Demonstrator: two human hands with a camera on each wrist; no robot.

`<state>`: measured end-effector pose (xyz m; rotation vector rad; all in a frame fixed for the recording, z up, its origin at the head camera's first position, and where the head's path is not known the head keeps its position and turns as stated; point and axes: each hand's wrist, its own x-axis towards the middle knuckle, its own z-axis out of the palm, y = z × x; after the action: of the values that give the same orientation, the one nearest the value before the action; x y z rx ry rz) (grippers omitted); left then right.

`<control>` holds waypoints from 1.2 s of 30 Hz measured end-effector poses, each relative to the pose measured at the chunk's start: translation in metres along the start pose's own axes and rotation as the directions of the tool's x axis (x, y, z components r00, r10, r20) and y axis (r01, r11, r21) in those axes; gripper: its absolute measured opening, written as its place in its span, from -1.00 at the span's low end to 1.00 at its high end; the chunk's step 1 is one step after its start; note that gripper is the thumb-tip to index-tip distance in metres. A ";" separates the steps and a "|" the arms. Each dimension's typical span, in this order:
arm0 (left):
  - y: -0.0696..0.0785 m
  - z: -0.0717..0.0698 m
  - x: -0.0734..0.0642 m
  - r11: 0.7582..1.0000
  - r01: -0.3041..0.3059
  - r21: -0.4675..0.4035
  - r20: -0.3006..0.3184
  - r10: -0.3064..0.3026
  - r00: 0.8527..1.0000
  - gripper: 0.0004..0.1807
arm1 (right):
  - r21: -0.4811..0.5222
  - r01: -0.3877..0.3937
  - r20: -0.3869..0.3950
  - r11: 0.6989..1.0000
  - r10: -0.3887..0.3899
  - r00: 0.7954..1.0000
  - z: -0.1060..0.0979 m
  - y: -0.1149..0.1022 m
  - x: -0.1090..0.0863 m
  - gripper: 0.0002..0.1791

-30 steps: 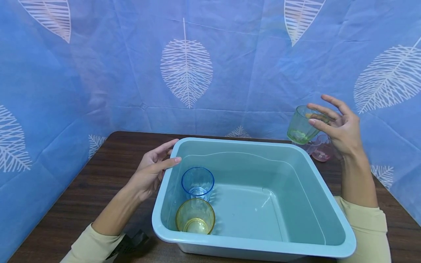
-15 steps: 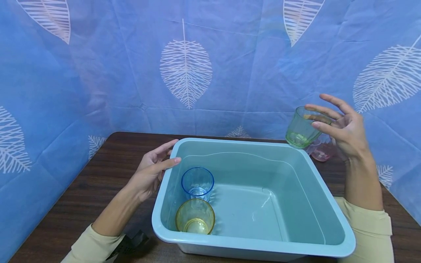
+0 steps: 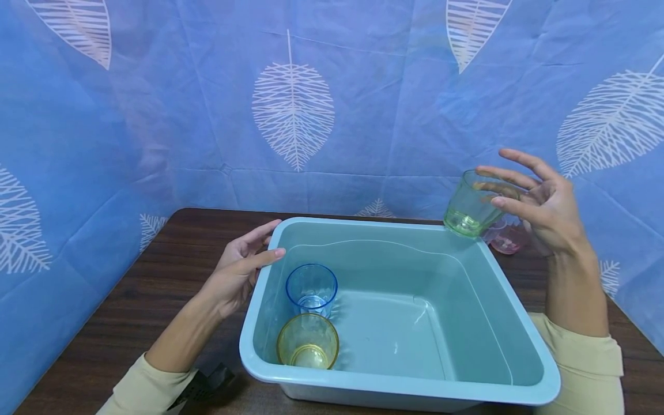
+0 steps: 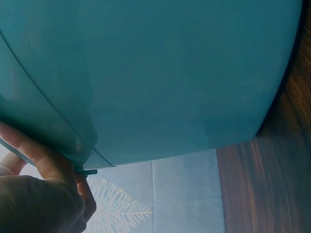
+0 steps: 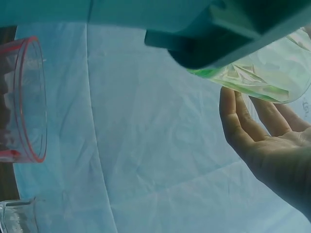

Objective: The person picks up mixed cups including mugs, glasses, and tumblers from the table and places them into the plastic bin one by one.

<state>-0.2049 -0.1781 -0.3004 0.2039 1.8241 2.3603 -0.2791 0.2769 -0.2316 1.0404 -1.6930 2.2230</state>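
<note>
In the head view a light blue-green plastic basin (image 3: 404,387) stands on the table. My left hand (image 3: 241,268) grips its left rim, thumb on top and fingers beneath the outer edge. Above the far right corner my right hand (image 3: 544,202) holds a clear green glass (image 3: 467,210) between thumb and fingers, tilted with its base toward the basin. Part of that glass is hidden behind the rim in the right wrist view. Inside the basin, against the left wall, a blue glass (image 3: 312,285) and a yellow glass (image 3: 308,341) stand upright.
Behind the basin's right corner a pink glass (image 3: 509,237) stands on the dark wooden table (image 3: 140,300). The right wrist view has a red-rimmed glass (image 5: 22,99) and a clear glass (image 5: 18,216). A blue leaf-print cloth (image 3: 363,115) hangs behind.
My right hand has shifted the green glass slightly left and down, tilting it more, toward the basin's far right corner. The left hand and the basin look still.
</note>
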 end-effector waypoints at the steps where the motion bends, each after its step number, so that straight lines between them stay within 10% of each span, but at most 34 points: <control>1: 0.000 0.000 0.000 1.000 0.000 0.002 0.000 0.000 1.000 -0.29 | -0.020 -0.004 -0.001 1.000 0.004 1.000 0.001 -0.001 0.000 -0.25; 23: 0.001 0.000 0.003 1.000 0.000 0.002 0.007 0.000 1.000 -0.28 | 0.059 0.027 0.256 0.998 -0.041 0.966 0.009 0.002 0.003 -0.23; 36: -0.001 -0.002 0.002 1.000 -0.004 0.010 -0.001 0.004 1.000 -0.29 | -0.228 -0.103 0.221 0.968 0.155 0.963 0.033 -0.001 -0.004 -0.17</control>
<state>-0.2070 -0.1794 -0.3022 0.2076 1.8382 2.3542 -0.2615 0.2484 -0.2297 1.2120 -2.1040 1.9940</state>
